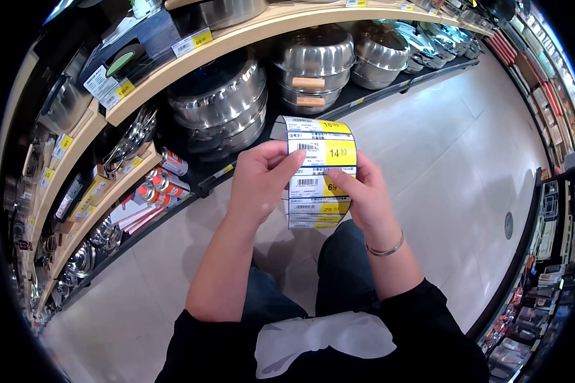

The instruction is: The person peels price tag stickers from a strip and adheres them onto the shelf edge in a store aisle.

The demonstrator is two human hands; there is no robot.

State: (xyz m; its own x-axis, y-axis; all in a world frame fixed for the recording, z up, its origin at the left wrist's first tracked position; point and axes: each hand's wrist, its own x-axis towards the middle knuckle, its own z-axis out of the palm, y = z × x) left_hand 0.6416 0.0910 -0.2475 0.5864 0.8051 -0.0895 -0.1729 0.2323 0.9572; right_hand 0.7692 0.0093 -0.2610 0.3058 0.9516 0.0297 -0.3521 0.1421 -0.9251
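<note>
A curled strip of yellow-and-white price labels (319,207) hangs between my two hands, in front of my body. My left hand (265,175) pinches its left edge, the thumb lying on the label that reads 14.93. On the opposite edge my right hand (361,191) grips the strip, its thumb over the label below, where 69 shows. The strip's top bends away behind, and its lower labels fold under one another. Fingers behind the paper are hidden. A metal bangle (386,247) circles my right wrist.
Steel steamer pots (220,105) stand on the low black shelf ahead, with more pots (316,64) to the right. A wooden shelf edge (236,29) with price tags curves above them. Red-capped canisters (163,185) sit at left. Pale tiled floor (447,159) extends right towards another stocked shelf.
</note>
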